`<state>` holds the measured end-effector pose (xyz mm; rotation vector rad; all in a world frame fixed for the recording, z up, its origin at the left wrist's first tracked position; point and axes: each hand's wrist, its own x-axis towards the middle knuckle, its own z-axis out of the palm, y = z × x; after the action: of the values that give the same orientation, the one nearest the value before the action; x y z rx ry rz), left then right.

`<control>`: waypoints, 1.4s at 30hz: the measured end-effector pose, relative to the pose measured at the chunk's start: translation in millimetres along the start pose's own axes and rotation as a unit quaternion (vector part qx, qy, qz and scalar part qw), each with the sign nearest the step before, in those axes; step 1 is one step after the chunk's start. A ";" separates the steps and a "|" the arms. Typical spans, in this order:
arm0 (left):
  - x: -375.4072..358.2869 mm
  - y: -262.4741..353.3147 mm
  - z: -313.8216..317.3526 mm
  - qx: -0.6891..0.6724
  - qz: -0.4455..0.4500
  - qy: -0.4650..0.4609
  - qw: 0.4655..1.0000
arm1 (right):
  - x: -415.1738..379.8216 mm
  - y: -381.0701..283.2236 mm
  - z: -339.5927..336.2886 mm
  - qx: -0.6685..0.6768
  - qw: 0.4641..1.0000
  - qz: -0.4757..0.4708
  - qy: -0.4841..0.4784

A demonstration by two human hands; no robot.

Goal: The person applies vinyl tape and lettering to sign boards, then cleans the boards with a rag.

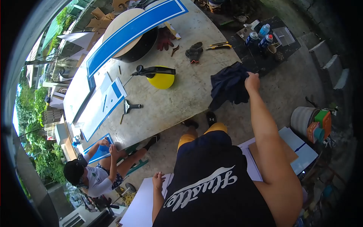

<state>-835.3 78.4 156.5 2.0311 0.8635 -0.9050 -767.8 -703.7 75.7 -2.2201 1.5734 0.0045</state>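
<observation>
My right hand [252, 81] is closed on a dark navy cloth [230, 84], which hangs bunched over the right corner of the table [196, 96]. Low by my side, my left hand [159, 181] holds nothing, its fingers loosely curled and apart, near large white sheets [140, 206]. On the tabletop stands a yellow spray bottle [161, 80] with a black pump head. A squeegee-like scraper [132, 106] lies closer to the left edge. Toward the far right are a yellow utility knife [218, 45] and a dark grey glove [194, 52].
A blue sign panel [140, 28] rests across a round board and black tub [138, 47]. Spray cans [266, 41] and a blue-capped bottle [264, 29] stand on a dark side table [291, 47]. Another person [94, 176] sits at left, handling a blue panel. Containers [321, 123] stand at right.
</observation>
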 end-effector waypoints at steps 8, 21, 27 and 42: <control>-6.5 57.8 38.7 -0.021 0.106 -0.031 0.994 | 37.7 -32.0 -33.8 0.291 0.944 -0.148 -0.049; -26.7 55.5 44.6 -0.003 0.136 0.004 0.991 | 11.7 -72.8 41.8 -0.079 0.960 -0.249 -0.103; -14.9 -15.1 56.3 -0.051 0.026 0.005 0.998 | -87.5 -112.1 44.0 -0.149 0.950 -0.216 -0.169; 69.1 -50.2 6.8 -0.207 0.162 -0.011 0.965 | -399.5 -291.8 156.6 -0.186 0.796 -0.438 -0.375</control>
<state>-840.9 116.8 80.0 1.7241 0.6196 -0.5141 -611.7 -211.3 124.7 -2.5323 0.0609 0.8642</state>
